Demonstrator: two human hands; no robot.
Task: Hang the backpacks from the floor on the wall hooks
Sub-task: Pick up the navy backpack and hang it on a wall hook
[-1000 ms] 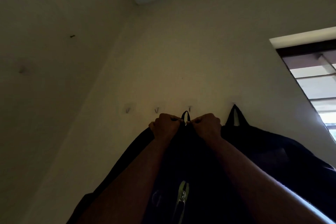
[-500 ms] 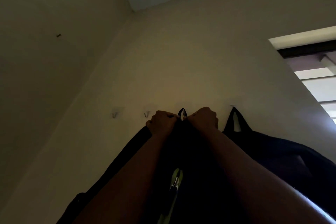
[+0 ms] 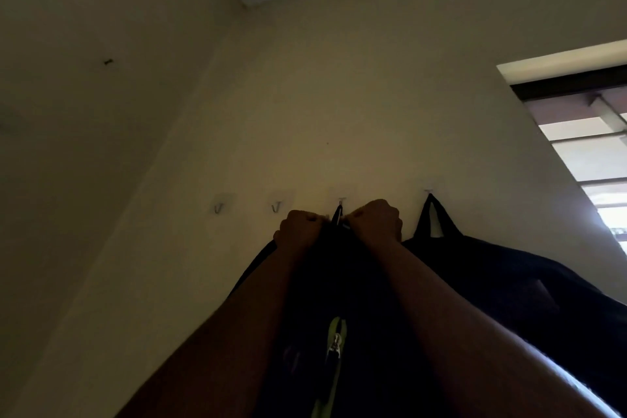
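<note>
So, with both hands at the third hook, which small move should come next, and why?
Probably ease the grip slowly. The left hand and right hand pinch the loop of the backpack, which already reaches the hook. Whether it is fully seated is unclear, so test before letting go.

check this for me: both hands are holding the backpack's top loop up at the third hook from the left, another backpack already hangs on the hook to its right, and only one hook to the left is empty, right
Not quite: the head view shows two empty hooks to the left, not one. The rest stands: the left hand and right hand hold the backpack by its top loop at the third hook, and another backpack hangs to its right.
</note>
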